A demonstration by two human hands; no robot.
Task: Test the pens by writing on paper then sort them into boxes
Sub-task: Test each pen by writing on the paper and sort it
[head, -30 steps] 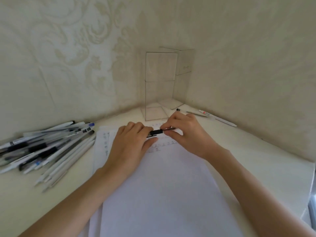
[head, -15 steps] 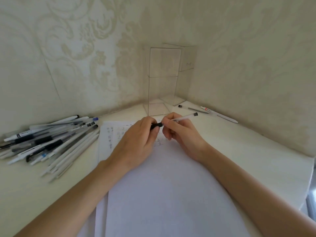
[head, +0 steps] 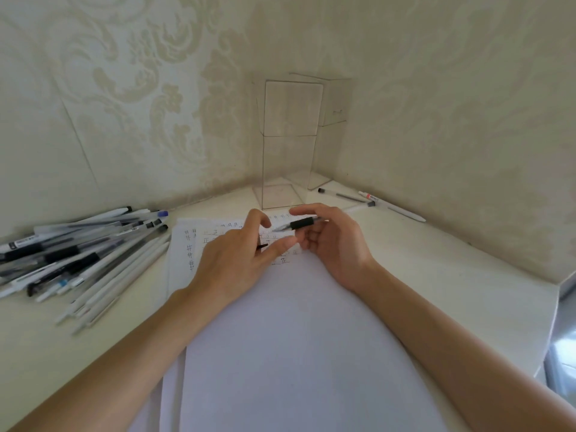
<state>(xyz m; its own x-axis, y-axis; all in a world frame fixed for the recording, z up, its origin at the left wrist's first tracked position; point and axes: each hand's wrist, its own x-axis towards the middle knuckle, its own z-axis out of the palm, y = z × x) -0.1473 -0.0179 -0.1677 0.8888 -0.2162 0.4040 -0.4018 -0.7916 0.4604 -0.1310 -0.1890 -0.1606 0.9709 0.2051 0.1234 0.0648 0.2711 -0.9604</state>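
The right hand [head: 338, 249] has a closed grip on an uncapped pen [head: 300, 224] over the marked paper [head: 296, 353]; the left hand [head: 232, 263] pinches its cap [head: 262, 245]; the boxes [head: 290, 135] in the far corner of the table [head: 436, 275] look empty; the pile of pens [head: 78, 257] by the left edge awaits testing, so sorting seems barely begun.

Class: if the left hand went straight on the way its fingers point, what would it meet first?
Probably the tip of the black-grip pen pinched in the right hand; the left hand, holding what looks like a dark cap, points at it. Depth is unclear.
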